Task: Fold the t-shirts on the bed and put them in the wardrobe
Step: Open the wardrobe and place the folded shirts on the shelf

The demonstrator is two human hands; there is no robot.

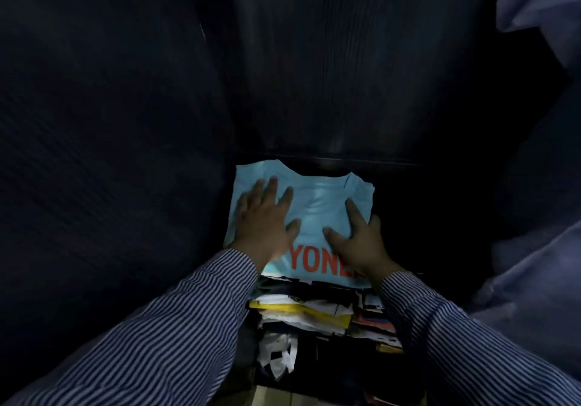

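- Left hand [266, 217]: flat, fingers spread, pressing on the left half of the folded light-blue t-shirt [317, 213]; holding nothing.
- Right hand [358, 242]: flat on the shirt's right half, thumb splayed inward, outer fingers reaching over the right edge; whether curled under that edge, cannot tell.
- Hands apart, a strip of bare blue cloth between them, orange lettering just below.
- Shirt lying on top of a stack of folded clothes [314, 311] inside the dark wardrobe [125, 122], collar end beyond the fingertips.
- Left of the left hand: shirt edge close against the dark wall.
- Right of the right hand: dark open space.
- Beyond the fingertips: a dark ledge [330, 157] just past the collar.
- Striped sleeves [176, 327] on both forearms.
- Far right of the right arm: pale bluish fabric [534, 264].
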